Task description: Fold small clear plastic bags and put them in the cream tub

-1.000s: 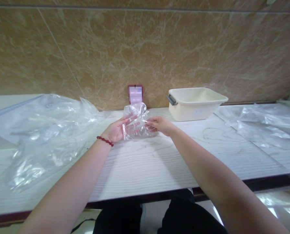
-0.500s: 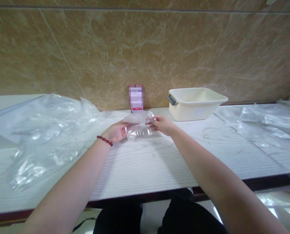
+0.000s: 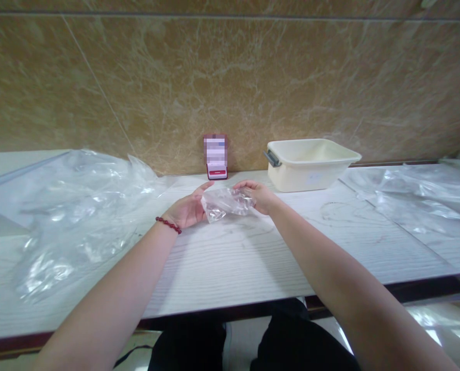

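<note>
left hand [image 3: 186,210]: palm up, fingers loosely spread, cupping left end of clear plastic bag [image 3: 225,203] | right hand [image 3: 258,196]: fingers curled, gripping bag's right end | bag: crumpled, between both hands, just above white tabletop [image 3: 230,257], in front of cream tub [image 3: 309,164]

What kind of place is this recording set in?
Likely a packing or sorting bench: a white table against a marble-look wall, heaped clear plastic bags, a cream plastic tub.
</note>
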`<state>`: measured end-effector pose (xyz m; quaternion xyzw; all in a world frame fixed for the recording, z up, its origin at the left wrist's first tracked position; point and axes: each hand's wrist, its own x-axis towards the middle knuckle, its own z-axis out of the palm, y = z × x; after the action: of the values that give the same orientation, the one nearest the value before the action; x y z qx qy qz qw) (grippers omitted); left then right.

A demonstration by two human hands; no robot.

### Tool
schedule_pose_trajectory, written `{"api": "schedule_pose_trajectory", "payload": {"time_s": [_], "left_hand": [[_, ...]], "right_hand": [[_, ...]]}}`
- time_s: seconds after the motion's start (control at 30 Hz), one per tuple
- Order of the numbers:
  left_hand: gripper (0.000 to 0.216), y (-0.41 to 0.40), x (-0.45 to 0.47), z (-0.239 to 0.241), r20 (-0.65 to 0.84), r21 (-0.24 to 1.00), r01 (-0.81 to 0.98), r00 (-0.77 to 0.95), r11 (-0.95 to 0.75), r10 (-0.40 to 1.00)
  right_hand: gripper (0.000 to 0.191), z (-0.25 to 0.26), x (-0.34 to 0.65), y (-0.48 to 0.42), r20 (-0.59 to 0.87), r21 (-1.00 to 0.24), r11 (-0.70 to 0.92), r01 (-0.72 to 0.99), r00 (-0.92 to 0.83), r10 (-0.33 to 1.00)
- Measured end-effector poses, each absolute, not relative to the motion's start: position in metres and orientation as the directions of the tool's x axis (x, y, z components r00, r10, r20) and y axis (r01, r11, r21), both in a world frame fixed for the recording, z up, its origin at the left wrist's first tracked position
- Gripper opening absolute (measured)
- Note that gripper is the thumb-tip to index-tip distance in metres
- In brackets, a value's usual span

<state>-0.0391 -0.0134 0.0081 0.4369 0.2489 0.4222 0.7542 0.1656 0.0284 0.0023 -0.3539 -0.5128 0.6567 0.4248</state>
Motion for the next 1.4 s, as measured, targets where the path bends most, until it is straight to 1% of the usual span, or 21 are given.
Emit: {"api": "schedule_pose_trajectory", "payload": {"time_s": [0.17, 0.3, 0.37, 0.43, 0.5, 0.63, 0.73, 0.83, 0.93, 1.07, 1.27, 1.33, 1.4], "left_hand": [[0.048, -0.011, -0.032, 0.01, -0.026, 0.883, -0.411, 0.441, 0.227, 0.897], [0.044, -0.006, -0.028, 0.003, -0.072, 0.928, -0.326, 0.315, 0.179, 0.946], [0.035, -0.002, -0.025, -0.003, -0.07, 0.949, -0.279, 0.261, 0.145, 0.963], [0.021, 0.001, -0.022, -0.009, -0.056, 0.969, -0.224, 0.212, 0.104, 0.976], [0.014, 0.003, -0.02, -0.012, -0.015, 0.989, -0.143, 0.143, 0.036, 0.99], [0.018, 0.006, -0.023, -0.015, 0.169, 0.985, 0.036, -0.015, -0.168, 0.986], [0.021, 0.009, -0.028, -0.015, 0.282, 0.951, 0.155, -0.081, -0.268, 0.956], [0.023, 0.01, -0.032, -0.015, 0.336, 0.927, 0.207, -0.084, -0.313, 0.938], [0.023, 0.01, -0.032, -0.016, 0.347, 0.919, 0.218, -0.052, -0.329, 0.936], [0.027, 0.01, -0.032, -0.015, 0.337, 0.922, 0.211, -0.034, -0.323, 0.941], [0.032, 0.009, -0.033, -0.013, 0.26, 0.963, 0.081, -0.007, -0.258, 0.966], [0.033, 0.009, -0.033, -0.012, 0.252, 0.965, 0.08, -0.003, -0.251, 0.968], [0.035, 0.008, -0.032, -0.011, 0.269, 0.958, 0.11, -0.02, -0.265, 0.963]], "right_hand": [[0.01, 0.004, 0.166, 0.029, -0.044, -0.986, -0.09, -0.14, -0.302, 0.952], [0.011, 0.005, 0.166, 0.029, -0.061, -0.984, -0.104, -0.144, -0.274, 0.96], [0.012, 0.005, 0.165, 0.029, -0.059, -0.985, -0.1, -0.139, -0.275, 0.96], [0.015, 0.005, 0.165, 0.029, -0.047, -0.987, -0.087, -0.132, -0.277, 0.96], [0.017, 0.004, 0.165, 0.03, -0.042, -0.989, -0.079, -0.124, -0.273, 0.961], [0.022, 0.003, 0.164, 0.031, -0.1, -0.986, -0.133, -0.097, -0.283, 0.954], [0.033, 0.001, 0.165, 0.029, -0.152, -0.982, -0.181, -0.048, -0.359, 0.921], [0.048, -0.004, 0.166, 0.029, -0.121, -0.991, -0.135, -0.001, -0.436, 0.892], [0.053, -0.009, 0.166, 0.031, -0.042, -0.999, -0.047, 0.0, -0.457, 0.889], [0.047, -0.012, 0.167, 0.035, -0.011, -0.998, 0.018, 0.063, -0.442, 0.897], [0.025, -0.009, 0.168, 0.038, -0.013, -0.971, 0.073, 0.228, -0.351, 0.936], [0.024, -0.008, 0.167, 0.038, 0.007, -0.969, 0.087, 0.233, -0.324, 0.946], [0.027, -0.007, 0.166, 0.037, 0.041, -0.974, 0.102, 0.201, -0.288, 0.957]]}}
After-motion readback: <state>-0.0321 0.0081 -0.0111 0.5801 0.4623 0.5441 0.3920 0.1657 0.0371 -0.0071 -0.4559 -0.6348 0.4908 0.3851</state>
